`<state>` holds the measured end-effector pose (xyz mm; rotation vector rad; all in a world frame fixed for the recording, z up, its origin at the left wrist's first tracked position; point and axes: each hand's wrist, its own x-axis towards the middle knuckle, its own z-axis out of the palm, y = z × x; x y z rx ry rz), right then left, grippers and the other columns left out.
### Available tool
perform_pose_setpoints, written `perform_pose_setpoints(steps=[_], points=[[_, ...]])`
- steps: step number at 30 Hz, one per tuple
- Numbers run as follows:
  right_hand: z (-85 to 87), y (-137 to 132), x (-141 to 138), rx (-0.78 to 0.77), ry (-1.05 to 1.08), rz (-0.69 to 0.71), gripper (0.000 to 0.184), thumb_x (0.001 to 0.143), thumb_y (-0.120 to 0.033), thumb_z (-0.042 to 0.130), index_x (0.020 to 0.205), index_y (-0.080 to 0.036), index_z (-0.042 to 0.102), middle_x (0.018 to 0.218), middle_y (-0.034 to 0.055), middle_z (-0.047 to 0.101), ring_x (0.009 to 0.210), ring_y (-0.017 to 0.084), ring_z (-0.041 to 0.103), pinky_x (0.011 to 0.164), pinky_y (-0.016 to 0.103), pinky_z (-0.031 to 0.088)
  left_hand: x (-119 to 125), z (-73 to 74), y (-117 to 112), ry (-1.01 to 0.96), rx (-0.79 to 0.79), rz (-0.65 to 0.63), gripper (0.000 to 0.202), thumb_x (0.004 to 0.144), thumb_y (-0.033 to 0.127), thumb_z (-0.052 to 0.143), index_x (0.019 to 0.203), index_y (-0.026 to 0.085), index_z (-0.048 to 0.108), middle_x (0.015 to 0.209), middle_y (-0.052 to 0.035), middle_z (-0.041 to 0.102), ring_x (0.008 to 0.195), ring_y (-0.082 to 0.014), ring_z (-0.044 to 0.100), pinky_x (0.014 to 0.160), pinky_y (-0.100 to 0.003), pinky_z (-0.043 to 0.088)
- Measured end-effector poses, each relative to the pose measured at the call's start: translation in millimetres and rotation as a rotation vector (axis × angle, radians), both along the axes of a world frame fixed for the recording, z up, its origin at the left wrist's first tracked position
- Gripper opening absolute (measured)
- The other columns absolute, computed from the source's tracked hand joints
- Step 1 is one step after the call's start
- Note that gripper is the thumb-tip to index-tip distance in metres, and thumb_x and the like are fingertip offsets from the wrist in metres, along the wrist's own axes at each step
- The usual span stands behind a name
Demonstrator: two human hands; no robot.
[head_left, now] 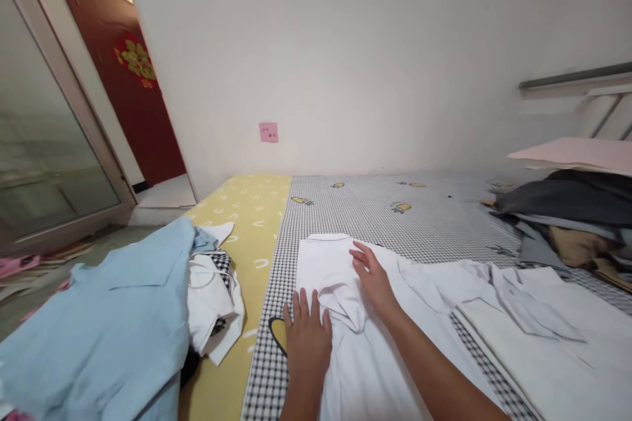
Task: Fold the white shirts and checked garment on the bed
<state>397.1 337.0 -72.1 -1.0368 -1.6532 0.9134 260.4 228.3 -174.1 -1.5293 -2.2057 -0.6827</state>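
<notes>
A white shirt [340,276] lies spread on a black-and-white checked sheet [375,217] in front of me, its sleeve folded across the body. My left hand [307,335] rests flat on the shirt's left edge, fingers stretched out. My right hand [372,276] lies flat on the shirt's upper part beside the folded sleeve, fingers extended. Neither hand holds anything.
A light blue shirt [113,322] tops a pile of clothes at the left, with white garments [214,302] beside it on a yellow sheet [247,210]. More white cloth [543,329] lies at the right. Dark and tan clothes [567,210] are heaped at far right. A wall stands behind.
</notes>
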Motion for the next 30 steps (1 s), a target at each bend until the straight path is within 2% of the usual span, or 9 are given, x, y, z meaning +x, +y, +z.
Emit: perform_pose_setpoints(steps=[3, 9, 13, 16, 19, 21, 23, 25, 30], points=[[-8.3, -10.3, 19.4, -0.009, -0.038, -0.141, 0.039, 0.085, -0.047, 0.046, 0.103, -0.023, 0.069, 0.11, 0.0104, 0.072, 0.107, 0.026, 0.065, 0.095, 0.042, 0.048, 1.5, 2.1, -0.8, -0.012, -0.003, 0.006, 0.045, 0.099, 0.038, 0.043, 0.138, 0.023, 0.059, 0.148, -0.0139, 0.055, 0.139, -0.0339, 0.049, 0.115, -0.06, 0.037], [-39.9, -55.4, 23.7, -0.123, -0.5, -0.152, 0.027, 0.076, -0.028, 0.061, 0.103, -0.026, 0.061, 0.072, -0.0053, 0.059, 0.061, 0.016, 0.057, 0.057, 0.026, 0.04, 2.3, 4.5, -2.2, -0.02, -0.012, 0.001, 0.047, 0.099, 0.036, 0.043, 0.141, 0.019, 0.055, 0.148, -0.0143, 0.055, 0.14, -0.0328, 0.047, 0.117, -0.058, 0.035], [-47.2, -77.8, 10.4, 0.147, -0.739, -0.037, 0.036, 0.082, -0.007, 0.039, 0.097, -0.026, 0.067, 0.09, 0.0006, 0.065, 0.076, 0.015, 0.063, 0.067, 0.026, 0.041, -0.1, 0.1, -2.9, 0.012, -0.029, 0.003, 0.05, 0.099, 0.031, 0.038, 0.143, 0.014, 0.052, 0.148, -0.0153, 0.055, 0.139, -0.0316, 0.049, 0.118, -0.057, 0.033], [-31.9, -88.7, 8.7, 0.25, -0.916, 0.225, 0.052, 0.081, -0.011, 0.049, 0.126, -0.033, 0.065, 0.109, 0.0039, 0.067, 0.094, 0.021, 0.066, 0.077, 0.03, 0.044, -0.5, -1.2, -4.5, 0.053, -0.017, 0.006, 0.054, 0.097, 0.022, 0.038, 0.149, 0.011, 0.043, 0.151, -0.0164, 0.052, 0.141, -0.0306, 0.045, 0.119, -0.056, 0.032], [2.5, -91.3, 13.2, 0.078, -0.923, 0.36, 0.046, 0.083, -0.027, 0.061, 0.127, -0.038, 0.065, 0.11, 0.0023, 0.072, 0.1, 0.025, 0.067, 0.081, 0.034, 0.047, -0.5, 1.5, -6.3, 0.087, 0.031, 0.019, 0.063, 0.094, 0.014, 0.037, 0.156, 0.012, 0.026, 0.155, -0.0188, 0.046, 0.144, -0.029, 0.041, 0.118, -0.053, 0.034], [25.5, -86.0, 13.3, 0.035, -0.83, 0.249, 0.03, 0.094, -0.034, 0.05, 0.114, -0.036, 0.072, 0.105, 0.0019, 0.075, 0.098, 0.024, 0.068, 0.084, 0.038, 0.048, -1.7, 3.2, -6.8, 0.101, 0.032, 0.02, 0.066, 0.092, 0.008, 0.036, 0.156, 0.016, 0.026, 0.155, -0.019, 0.045, 0.144, -0.0277, 0.042, 0.115, -0.05, 0.038], [35.3, -76.2, 7.6, 0.171, -0.739, 0.021, 0.039, 0.101, -0.03, 0.037, 0.12, -0.034, 0.07, 0.121, 0.0044, 0.072, 0.115, 0.028, 0.062, 0.1, 0.049, 0.043, -3.5, 2.8, -6.7, 0.094, 0.006, 0.003, 0.065, 0.09, 0.005, 0.037, 0.152, 0.022, 0.038, 0.153, -0.0163, 0.049, 0.141, -0.0261, 0.045, 0.113, -0.048, 0.039], [24.6, -65.0, -2.8, 0.298, -0.732, -0.075, 0.041, 0.101, -0.033, 0.041, 0.138, -0.037, 0.059, 0.149, 0.0049, 0.054, 0.14, 0.035, 0.042, 0.114, 0.063, 0.025, -5.4, 0.8, -6.2, 0.079, -0.029, -0.007, 0.06, 0.089, 0.004, 0.039, 0.144, 0.024, 0.053, 0.147, -0.0143, 0.056, 0.137, -0.0258, 0.05, 0.114, -0.049, 0.038], [-52.4, -43.6, -26.0, 0.139, -0.9, 0.172, 0.049, 0.099, -0.059, 0.041, 0.147, -0.048, 0.045, 0.166, -0.0036, 0.026, 0.153, 0.038, 0.011, 0.116, 0.071, 0.0, -6.2, 0.8, -5.6, 0.043, -0.085, 0.007, 0.05, 0.092, 0.007, 0.038, 0.133, 0.02, 0.063, 0.143, -0.0133, 0.061, 0.135, -0.0268, 0.052, 0.116, -0.051, 0.035]])
